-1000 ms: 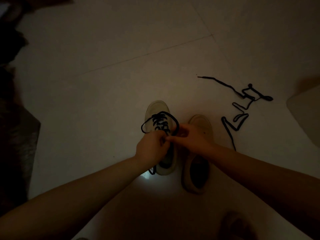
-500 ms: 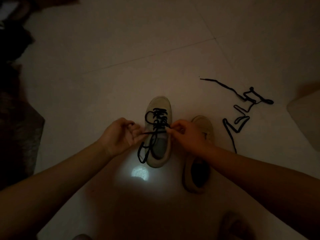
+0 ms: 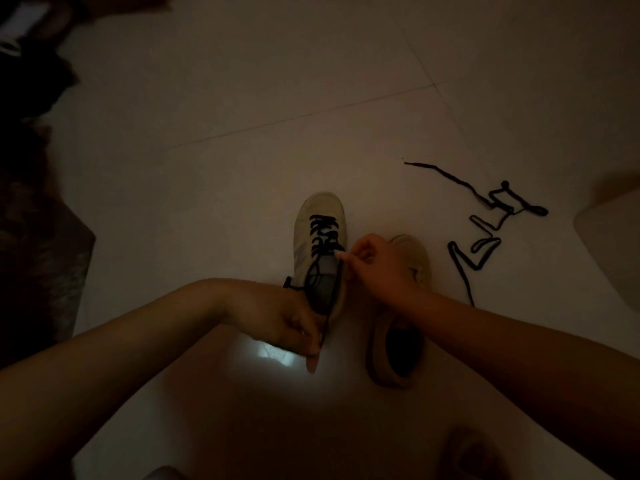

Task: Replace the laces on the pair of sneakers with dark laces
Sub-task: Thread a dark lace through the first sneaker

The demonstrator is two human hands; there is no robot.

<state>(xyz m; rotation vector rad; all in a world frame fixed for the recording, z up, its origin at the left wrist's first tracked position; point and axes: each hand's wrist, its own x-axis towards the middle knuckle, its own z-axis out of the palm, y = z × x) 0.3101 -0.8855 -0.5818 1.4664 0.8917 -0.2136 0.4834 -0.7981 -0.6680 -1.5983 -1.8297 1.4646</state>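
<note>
Two pale sneakers stand side by side on the dim tiled floor. The left sneaker [image 3: 313, 230] carries a dark lace [image 3: 323, 237] crossed through its eyelets. My left hand [image 3: 294, 327] is drawn back toward me below that shoe and pinches one end of the lace, which runs taut up to the eyelets. My right hand [image 3: 372, 268] pinches the lace at the shoe's top right eyelet. It lies over the right sneaker [image 3: 398, 341], whose dark opening shows no lace. A second dark lace [image 3: 485, 237] lies loose on the floor to the right.
Dark cloth or bags [image 3: 38, 216] fill the left edge. A pale object [image 3: 613, 251] sits at the right edge. A bright reflection [image 3: 273, 355] shines on the floor below my left hand. A foot [image 3: 471, 455] shows at the bottom right.
My left hand has moved from the shoe's left side back toward me and to the right, drawing the lace end taut. My right hand stays at the top eyelet.
</note>
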